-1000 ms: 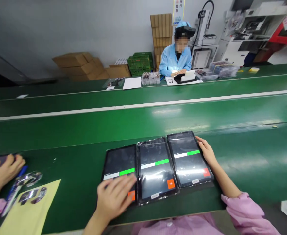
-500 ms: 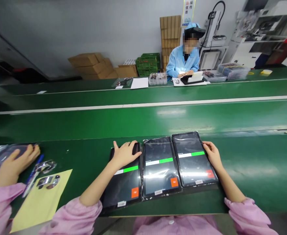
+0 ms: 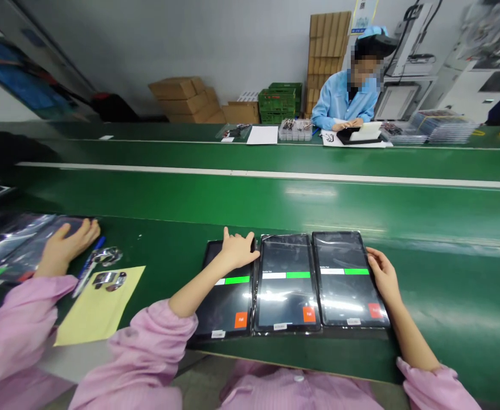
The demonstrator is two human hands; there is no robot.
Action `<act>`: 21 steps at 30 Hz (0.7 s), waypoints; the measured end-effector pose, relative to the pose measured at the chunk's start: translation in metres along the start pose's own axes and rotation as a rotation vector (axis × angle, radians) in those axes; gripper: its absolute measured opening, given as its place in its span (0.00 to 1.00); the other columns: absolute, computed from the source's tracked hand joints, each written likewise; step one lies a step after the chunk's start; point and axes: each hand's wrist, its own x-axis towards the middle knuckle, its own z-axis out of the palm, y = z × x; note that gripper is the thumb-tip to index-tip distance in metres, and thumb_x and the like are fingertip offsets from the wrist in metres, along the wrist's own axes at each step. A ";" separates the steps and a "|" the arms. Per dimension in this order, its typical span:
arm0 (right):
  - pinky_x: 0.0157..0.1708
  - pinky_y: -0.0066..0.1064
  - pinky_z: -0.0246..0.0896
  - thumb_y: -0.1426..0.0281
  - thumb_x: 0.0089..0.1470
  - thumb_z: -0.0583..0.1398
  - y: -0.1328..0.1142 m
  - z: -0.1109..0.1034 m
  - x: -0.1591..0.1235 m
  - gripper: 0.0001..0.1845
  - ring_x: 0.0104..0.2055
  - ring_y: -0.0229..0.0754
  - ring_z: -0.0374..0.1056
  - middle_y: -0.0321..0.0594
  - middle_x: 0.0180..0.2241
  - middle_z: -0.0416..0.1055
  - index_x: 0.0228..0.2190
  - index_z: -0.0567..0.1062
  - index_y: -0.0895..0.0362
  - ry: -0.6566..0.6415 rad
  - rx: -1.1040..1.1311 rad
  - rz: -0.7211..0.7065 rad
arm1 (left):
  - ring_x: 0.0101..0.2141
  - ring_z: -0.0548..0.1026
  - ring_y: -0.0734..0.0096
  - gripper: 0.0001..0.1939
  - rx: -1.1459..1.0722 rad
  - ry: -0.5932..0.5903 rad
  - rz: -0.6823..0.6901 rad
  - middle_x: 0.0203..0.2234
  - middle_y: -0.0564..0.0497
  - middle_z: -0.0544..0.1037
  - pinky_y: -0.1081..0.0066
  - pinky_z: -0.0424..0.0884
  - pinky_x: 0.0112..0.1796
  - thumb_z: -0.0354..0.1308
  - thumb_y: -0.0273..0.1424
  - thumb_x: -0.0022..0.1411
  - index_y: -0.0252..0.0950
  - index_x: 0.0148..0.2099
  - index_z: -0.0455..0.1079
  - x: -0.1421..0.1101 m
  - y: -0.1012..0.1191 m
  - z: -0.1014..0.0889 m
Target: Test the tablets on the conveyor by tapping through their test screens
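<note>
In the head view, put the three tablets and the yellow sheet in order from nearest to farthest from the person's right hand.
From the right hand:
1. Right tablet, touching the hand at its right edge.
2. Middle tablet, next to the left.
3. Left tablet, under the left hand.
4. Yellow sheet, farthest left, past the tablets.

Cardboard boxes [image 3: 184, 97] against grey wall [image 3: 216, 45]

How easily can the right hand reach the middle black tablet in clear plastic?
Probably easily: the right hand touches the next tablet, lying flat against the middle tablet, with nothing raised between.
</note>
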 end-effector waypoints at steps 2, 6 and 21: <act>0.45 0.41 0.67 0.47 0.48 0.61 0.000 0.000 0.001 0.28 0.43 0.51 0.70 0.45 0.41 0.75 0.42 0.76 0.55 -0.009 -0.010 -0.021 | 0.47 0.75 0.45 0.33 -0.022 -0.014 0.024 0.42 0.34 0.79 0.40 0.46 0.60 0.45 0.45 0.62 0.29 0.62 0.60 0.003 -0.002 -0.002; 0.43 0.39 0.67 0.48 0.50 0.60 0.001 0.000 0.001 0.29 0.42 0.51 0.70 0.45 0.40 0.75 0.45 0.75 0.55 -0.025 -0.033 -0.004 | 0.45 0.77 0.46 0.33 -0.033 -0.032 0.042 0.39 0.37 0.81 0.40 0.46 0.60 0.46 0.45 0.61 0.29 0.62 0.60 0.007 -0.001 -0.001; 0.42 0.39 0.65 0.50 0.50 0.59 -0.001 0.007 0.002 0.25 0.38 0.48 0.68 0.40 0.35 0.72 0.43 0.72 0.53 -0.034 0.025 -0.030 | 0.54 0.71 0.40 0.27 0.005 0.030 -0.061 0.49 0.26 0.75 0.36 0.46 0.59 0.45 0.40 0.64 0.27 0.58 0.65 -0.002 0.009 0.001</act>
